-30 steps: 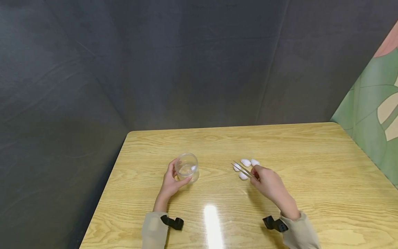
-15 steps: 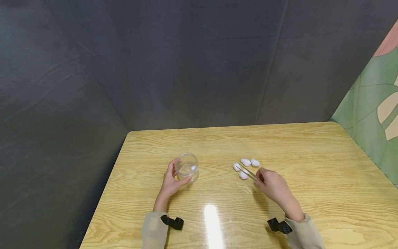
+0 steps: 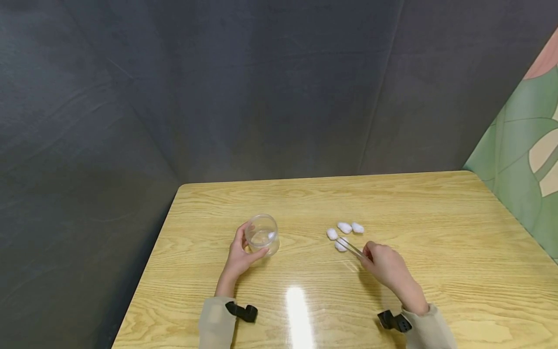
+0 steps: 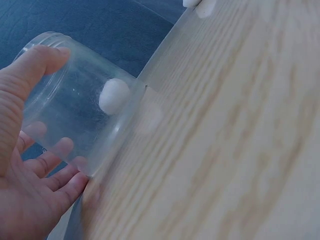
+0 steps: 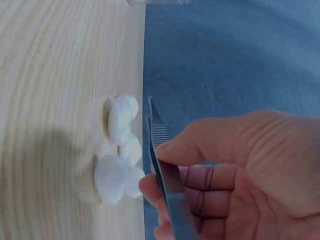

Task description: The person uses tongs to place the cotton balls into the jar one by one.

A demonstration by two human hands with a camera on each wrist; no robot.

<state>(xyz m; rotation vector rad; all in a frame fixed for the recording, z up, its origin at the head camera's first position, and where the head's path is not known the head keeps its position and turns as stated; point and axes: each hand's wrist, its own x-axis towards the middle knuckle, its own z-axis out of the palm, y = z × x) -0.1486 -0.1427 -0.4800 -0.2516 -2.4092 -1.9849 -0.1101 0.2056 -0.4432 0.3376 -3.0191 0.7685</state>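
My left hand [image 3: 240, 258] grips a clear plastic jar [image 3: 263, 224] on the left part of the table, thumb on the near side. Inside it lies one white cotton ball [image 4: 114, 96], seen through the wall in the left wrist view. In my right hand [image 3: 389, 268], thumb and fingers pinch metal tweezers [image 5: 172, 187]. The tips are slightly apart with nothing between them. They overlap the nearest cotton ball [image 3: 341, 245] in the head view. Beside it sit a left cotton ball [image 3: 332, 234] and two farther back, a middle one [image 3: 344, 228] and a right one [image 3: 358, 228].
A wood-grain table [image 3: 209, 203] carries everything. A dark curtain [image 3: 279, 97] hangs along its back and left sides, and a green patterned panel [image 3: 523, 145] stands on the right. A bright light reflection [image 3: 298, 315] shows on the front of the tabletop.
My right hand has drawn back to the right and towards me, bringing the tweezers' tips from the left cotton ball to the nearest one. The left hand and jar stay put.
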